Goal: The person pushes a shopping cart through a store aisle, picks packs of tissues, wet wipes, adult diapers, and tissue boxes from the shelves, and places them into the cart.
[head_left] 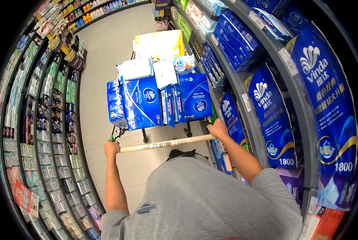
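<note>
A shopping cart's pale handle bar (pixel 167 143) crosses the middle of the view. My left hand (pixel 111 148) is closed round its left end, and my right hand (pixel 217 129) grips the right end. Beyond the bar, the cart is piled with blue Vinda tissue packs (pixel 143 102), (pixel 195 97). White packs (pixel 135 69), (pixel 165 73) lie on top of them. A small blue and white pack (pixel 184 64) rests beside these, in front of a yellow and white package (pixel 159 43). Most of the cart's frame is hidden under the goods.
Close on the right stands a shelf with large blue Vinda bags (pixel 327 96) and price tags on its edge. Curving shelves of small packs (pixel 47 148) line the left side. The tiled floor (pixel 97 52) runs between them toward far shelves with bottles (pixel 93 16).
</note>
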Action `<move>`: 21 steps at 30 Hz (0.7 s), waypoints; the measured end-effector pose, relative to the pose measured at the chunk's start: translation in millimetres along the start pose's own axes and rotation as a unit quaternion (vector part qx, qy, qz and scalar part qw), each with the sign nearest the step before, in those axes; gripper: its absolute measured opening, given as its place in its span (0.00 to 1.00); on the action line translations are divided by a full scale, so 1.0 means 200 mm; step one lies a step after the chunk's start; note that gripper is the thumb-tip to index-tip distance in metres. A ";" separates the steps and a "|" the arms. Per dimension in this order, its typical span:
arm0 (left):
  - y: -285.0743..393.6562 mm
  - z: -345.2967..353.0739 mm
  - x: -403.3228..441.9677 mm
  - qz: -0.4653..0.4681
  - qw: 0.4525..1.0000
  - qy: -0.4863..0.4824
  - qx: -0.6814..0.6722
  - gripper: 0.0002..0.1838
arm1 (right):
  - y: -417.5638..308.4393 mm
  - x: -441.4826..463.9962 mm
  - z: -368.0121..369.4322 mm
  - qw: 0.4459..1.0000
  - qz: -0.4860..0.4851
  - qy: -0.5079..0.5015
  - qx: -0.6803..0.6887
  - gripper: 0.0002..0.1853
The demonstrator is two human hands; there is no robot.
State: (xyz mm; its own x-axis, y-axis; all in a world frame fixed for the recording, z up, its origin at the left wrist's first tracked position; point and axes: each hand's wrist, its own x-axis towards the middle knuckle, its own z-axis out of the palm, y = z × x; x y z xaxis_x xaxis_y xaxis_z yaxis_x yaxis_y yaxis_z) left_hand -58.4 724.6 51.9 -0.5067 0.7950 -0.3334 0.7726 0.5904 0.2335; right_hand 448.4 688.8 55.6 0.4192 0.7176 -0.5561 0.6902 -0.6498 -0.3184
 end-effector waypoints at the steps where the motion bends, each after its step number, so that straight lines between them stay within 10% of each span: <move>1: -0.01 0.00 -0.04 -0.005 1.000 -0.003 -0.004 0.18 | 0.03 -0.03 0.03 0.998 -0.021 0.058 0.017 0.29; 21: -0.44 0.25 -0.81 -0.014 1.000 -0.004 -0.013 0.21 | 0.69 -0.34 0.19 0.995 -0.024 0.095 0.023 0.20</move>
State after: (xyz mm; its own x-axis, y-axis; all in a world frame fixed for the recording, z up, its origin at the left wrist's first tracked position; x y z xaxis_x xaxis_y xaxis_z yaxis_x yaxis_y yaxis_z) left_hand -25.0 537.8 38.7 -0.5256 0.7765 -0.3475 0.7478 0.6165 0.2465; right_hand 491.9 540.1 20.0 0.4937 0.7797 -0.3852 0.6865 -0.6213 -0.3778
